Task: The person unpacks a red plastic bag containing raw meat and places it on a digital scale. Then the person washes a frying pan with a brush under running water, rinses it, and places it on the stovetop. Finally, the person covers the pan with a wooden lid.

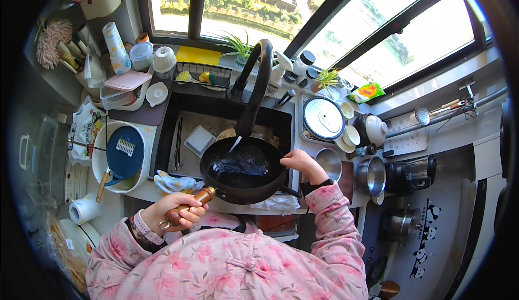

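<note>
My left hand [180, 211] is wrapped around the turned wooden handle of a black wok [243, 192]. At the wok's right side, the fingertips of my right hand [302, 164] pinch its rim. The wok is over the front part of a dark sink [164, 138]. A thin stream of water [235, 144] runs from the black gooseneck faucet [265, 69] into it, and some water lies in the bottom. Behind the wok, a square translucent container [200, 140] and a pair of dark chopsticks [178, 144] lie in the sink.
A white basin [99, 154] holding a blue pan [125, 158] stands left. A patterned cloth [178, 182] lies at the sink's front edge. To the right are metal bowls [371, 176], a round white lid [323, 117] and a steel pot [401, 225]. Windows rise behind the faucet.
</note>
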{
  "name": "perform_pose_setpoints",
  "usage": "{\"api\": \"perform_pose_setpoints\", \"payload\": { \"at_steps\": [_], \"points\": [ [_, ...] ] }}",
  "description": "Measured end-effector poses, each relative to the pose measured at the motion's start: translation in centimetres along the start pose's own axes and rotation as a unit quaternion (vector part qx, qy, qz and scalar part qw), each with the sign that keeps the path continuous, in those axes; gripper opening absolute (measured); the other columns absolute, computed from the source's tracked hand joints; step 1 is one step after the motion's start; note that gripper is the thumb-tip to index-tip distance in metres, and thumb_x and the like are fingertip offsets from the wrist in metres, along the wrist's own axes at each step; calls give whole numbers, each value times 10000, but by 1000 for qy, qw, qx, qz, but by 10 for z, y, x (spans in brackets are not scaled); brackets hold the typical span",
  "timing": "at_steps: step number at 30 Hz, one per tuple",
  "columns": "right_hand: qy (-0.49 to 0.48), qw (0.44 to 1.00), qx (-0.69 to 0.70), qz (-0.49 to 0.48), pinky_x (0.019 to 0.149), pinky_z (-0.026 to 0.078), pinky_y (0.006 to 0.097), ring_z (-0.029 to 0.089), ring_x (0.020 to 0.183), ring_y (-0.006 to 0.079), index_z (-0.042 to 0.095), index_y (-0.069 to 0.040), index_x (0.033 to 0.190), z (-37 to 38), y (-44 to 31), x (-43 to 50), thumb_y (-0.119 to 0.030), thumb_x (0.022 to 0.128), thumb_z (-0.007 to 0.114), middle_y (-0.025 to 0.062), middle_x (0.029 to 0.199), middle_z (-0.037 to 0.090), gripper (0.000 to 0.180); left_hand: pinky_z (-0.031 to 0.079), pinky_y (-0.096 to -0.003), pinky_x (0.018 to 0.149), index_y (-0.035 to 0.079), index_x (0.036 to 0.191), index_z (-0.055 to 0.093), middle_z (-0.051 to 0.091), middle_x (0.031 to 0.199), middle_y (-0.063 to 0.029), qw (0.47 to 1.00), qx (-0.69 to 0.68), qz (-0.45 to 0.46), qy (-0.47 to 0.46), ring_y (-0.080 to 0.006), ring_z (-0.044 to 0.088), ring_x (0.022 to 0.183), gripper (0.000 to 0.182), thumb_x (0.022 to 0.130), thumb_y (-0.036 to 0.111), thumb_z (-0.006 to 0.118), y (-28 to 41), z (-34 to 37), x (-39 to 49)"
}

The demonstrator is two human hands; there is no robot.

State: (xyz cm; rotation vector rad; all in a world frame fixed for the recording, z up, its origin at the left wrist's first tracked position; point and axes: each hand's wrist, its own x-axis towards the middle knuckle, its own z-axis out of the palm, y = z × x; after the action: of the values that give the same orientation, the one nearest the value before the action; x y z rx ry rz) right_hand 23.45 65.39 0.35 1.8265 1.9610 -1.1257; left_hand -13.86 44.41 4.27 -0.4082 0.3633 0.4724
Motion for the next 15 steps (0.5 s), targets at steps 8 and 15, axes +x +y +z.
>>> {"api": "perform_pose_setpoints", "payload": {
  "at_steps": [8, 15],
  "points": [
    [65, 993, -95, 12, 769, 541, 382, 678, 794, 348, 731, -12, 866, -27, -6, -2, -386, 684, 666, 197, 807, 693, 421, 325, -191, 401, 8, 1066, 458, 417, 682, 11, 998, 34, -14, -42, -37, 373, 447, 155, 997, 145, 481, 7, -25, 25],
    [99, 972, -201, 67, 811, 532, 394, 677, 850, 354, 714, 32, 859, -59, -24, -26, -383, 688, 653, 217, 858, 692, 454, 301, -191, 407, 62, 1067, 437, 399, 690, 27, 982, 179, -45, -42, -31, 335, 455, 112, 975, 98, 489, 17, -37, 48]
  ]
}}
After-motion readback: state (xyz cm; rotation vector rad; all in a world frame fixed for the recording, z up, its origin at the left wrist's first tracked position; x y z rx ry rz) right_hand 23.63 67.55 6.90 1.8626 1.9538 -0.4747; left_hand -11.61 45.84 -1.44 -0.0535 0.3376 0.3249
